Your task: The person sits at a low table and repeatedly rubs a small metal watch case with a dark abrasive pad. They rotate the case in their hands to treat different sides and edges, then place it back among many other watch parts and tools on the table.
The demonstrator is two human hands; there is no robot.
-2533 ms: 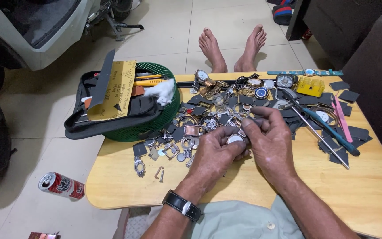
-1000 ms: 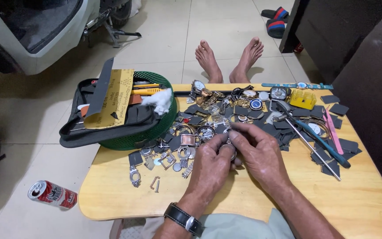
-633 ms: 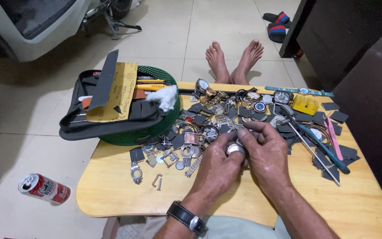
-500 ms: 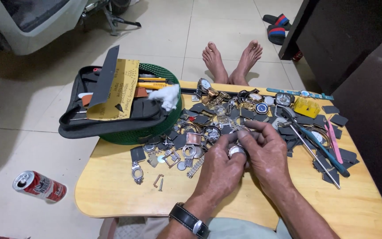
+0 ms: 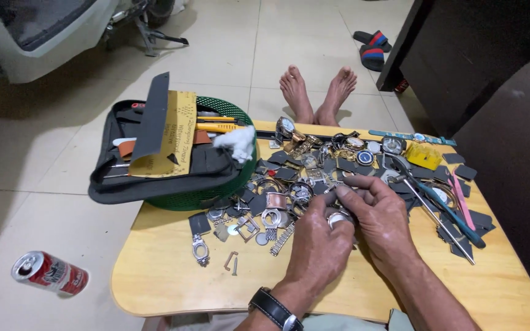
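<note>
Right now both hands meet over the middle of the low wooden desk (image 5: 173, 288), and the small silver watch part (image 5: 338, 218) sits pinched between them: the left hand (image 5: 320, 248) has its grip closed around it from below, the right hand (image 5: 380, 216) has its fingertips closed on it from above. Trouble could come from that crowded heap of watch parts (image 5: 289, 199) just beneath; a slip would likely drop the piece in among look-alikes. The green basket (image 5: 228, 184) with its black tool pouch (image 5: 154, 178) overhangs the desk's left edge, so a nudge might tip it. Long pliers (image 5: 455, 217) lie just beside the right wrist, easy to knock. Compared with half a second ago, the hands hold the same pinch, and the red can (image 5: 49, 273) on the floor sits lower in view.
</note>
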